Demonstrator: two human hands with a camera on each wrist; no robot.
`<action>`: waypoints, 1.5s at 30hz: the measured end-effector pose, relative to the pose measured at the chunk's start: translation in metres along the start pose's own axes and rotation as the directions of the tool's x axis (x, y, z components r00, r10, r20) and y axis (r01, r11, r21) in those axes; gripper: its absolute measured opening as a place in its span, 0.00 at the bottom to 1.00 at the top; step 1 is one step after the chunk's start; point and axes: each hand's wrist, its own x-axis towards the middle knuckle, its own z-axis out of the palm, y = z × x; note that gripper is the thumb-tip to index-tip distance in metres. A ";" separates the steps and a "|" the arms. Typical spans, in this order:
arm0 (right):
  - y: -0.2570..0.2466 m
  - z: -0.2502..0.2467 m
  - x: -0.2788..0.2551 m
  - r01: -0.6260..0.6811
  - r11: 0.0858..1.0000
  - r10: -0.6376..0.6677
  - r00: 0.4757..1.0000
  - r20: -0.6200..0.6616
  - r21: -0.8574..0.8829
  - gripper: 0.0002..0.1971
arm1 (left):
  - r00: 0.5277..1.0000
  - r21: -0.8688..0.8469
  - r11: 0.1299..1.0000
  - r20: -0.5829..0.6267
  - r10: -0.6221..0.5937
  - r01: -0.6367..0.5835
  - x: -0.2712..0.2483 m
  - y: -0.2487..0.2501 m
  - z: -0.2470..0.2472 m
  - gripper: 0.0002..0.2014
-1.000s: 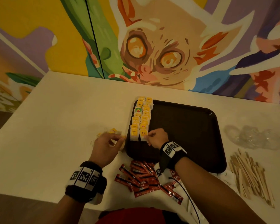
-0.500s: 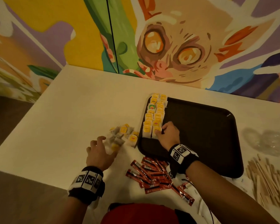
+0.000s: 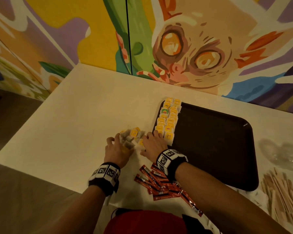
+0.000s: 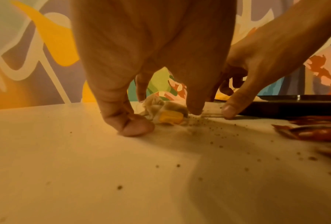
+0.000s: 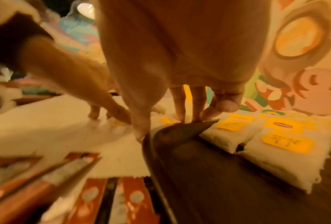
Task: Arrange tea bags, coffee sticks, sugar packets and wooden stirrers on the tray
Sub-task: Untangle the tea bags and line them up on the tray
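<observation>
While the surface (image 3: 71, 125) is carrying everything, the tray (image 3: 210, 149) is holding two tea-bag columns (image 3: 167, 122), long axis running away from the person. Loose tea bags (image 3: 134, 137) are sitting just left of the tray, tags pointing every way. Left hand (image 3: 116, 152) and right hand (image 3: 155, 146), fingers spread and relaxed, are touching the pile. Judgement: lifting one bag singly, tag up, is avoiding spilled grains (image 4: 210, 142).

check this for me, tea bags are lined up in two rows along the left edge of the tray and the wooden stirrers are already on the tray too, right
Not quite. The tea bags do sit in two rows along the left edge of the tray, but the wooden stirrers are not on it. The head view shows them piled on the table, off the tray's right side.
</observation>
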 end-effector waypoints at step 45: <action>-0.001 -0.021 -0.043 0.110 0.451 0.129 0.974 -0.187 0.886 0.18 | 0.935 -0.907 0.312 0.333 0.120 0.283 -0.014 0.046 -0.034 0.08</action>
